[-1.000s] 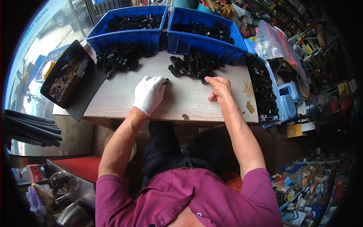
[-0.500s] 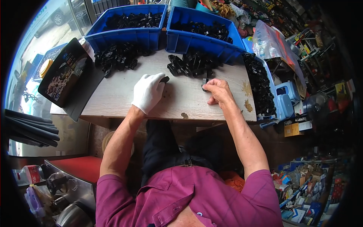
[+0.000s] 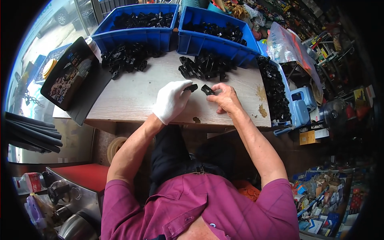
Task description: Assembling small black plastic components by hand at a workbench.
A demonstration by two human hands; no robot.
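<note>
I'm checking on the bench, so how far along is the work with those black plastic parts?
Done: cannot tell which parts are finished; two blue plastic bins hold many black parts. In hand: the white-gloved left hand holds one small black plastic part, and the bare right hand holds another black piece. Left: two loose piles on the wooden table.

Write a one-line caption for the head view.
Gloved left hand and bare right hand each hold a black plastic part over a wooden table.
</note>
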